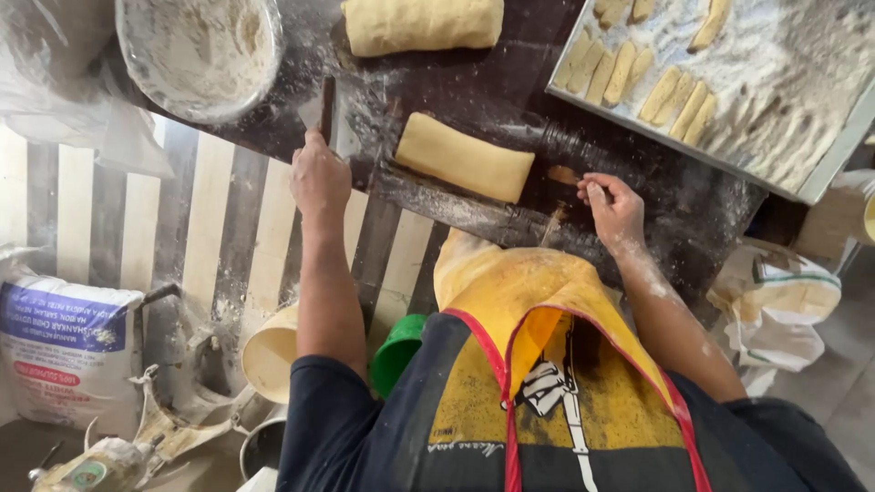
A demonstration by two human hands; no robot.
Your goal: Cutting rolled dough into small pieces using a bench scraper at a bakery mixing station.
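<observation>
A pale yellow rectangular block of dough (464,157) lies on the dark, flour-dusted wooden table (483,87), between the person's two hands and touching neither. The left hand (319,178) is clenched around the dark brown wooden handle of a knife (327,107), which points away from the person; the flat metal blade (348,146) shows just beside the hand, near the left end of the block. The right hand (612,205) rests on the table edge with its fingers curled and dusted with flour, close to a small brownish scrap of dough (563,174) (whether the fingertips pinch anything I cannot tell). A second, larger pale yellow dough block (422,25) lies farther back on the table, well apart from the first. At the far left stands a round metal bowl coated with flour (200,50). To the right, a rectangular metal tray dusted with flour (802,137) holds rows of small pale dough fingers (638,77). The person wears a yellow apron with red trim (538,310) over a dark shirt. Below the table edge stand a white printed flour sack (68,351), a cream plastic bucket (270,351) and a green plastic container (396,351), all on a black and cream striped floor (210,228).
</observation>
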